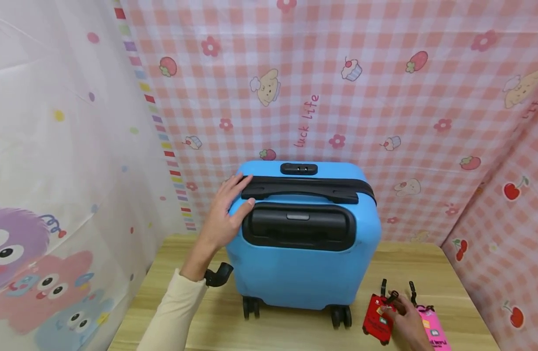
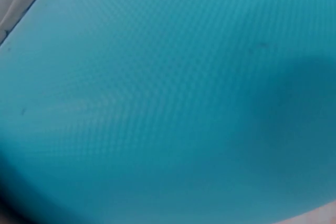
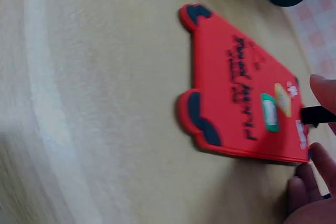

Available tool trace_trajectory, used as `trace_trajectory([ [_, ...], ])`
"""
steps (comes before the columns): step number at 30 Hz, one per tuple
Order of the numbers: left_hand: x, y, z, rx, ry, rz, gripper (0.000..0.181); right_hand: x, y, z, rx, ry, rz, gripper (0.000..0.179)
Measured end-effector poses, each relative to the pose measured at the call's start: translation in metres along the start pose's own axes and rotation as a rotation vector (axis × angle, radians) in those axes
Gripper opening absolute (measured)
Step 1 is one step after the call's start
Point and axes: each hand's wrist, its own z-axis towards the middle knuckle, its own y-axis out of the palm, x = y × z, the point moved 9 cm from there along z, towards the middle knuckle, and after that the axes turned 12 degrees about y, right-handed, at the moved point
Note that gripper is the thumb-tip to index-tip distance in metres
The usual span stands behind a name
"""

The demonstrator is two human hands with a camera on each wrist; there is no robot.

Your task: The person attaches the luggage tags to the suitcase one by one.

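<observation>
A blue suitcase (image 1: pixel 295 278) with black trim stands upright on its wheels. My left hand (image 1: pixel 225 214) rests on its upper left corner, fingers stretched along the black carry handle (image 1: pixel 299 189). In the left wrist view, the blue shell (image 2: pixel 168 87) fills nearly everything. To the suitcase's right is a red, suitcase-shaped luggage tag (image 1: pixel 378 319) with a black strap. My right hand (image 1: pixel 409 321) holds it at its strap end. In the right wrist view, thumb and fingers (image 3: pixel 321 169) lie around that end of the red tag (image 3: pixel 241 93), partly cut off by the frame.
A pink luggage tag (image 1: pixel 435 334) with its own black strap lies right of my right hand, partly covered. Under everything is a wooden tabletop (image 1: pixel 198 312). A pink checked cloth (image 1: pixel 321 73) hangs behind, and a white printed cloth (image 1: pixel 75 161) hangs at left.
</observation>
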Motion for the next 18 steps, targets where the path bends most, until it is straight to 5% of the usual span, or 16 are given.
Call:
trace_trajectory([
  [10,-0.0014,0.0013,-0.0009,0.014,-0.013,0.001,0.052,0.0057,-0.0012,0.0023,0.097,-0.056,-0.068,0.049],
  [18,-0.0016,-0.0005,-0.0010,0.028,-0.008,-0.008,0.051,-0.0022,0.0002,0.0003,0.146,-0.140,-0.125,0.047],
])
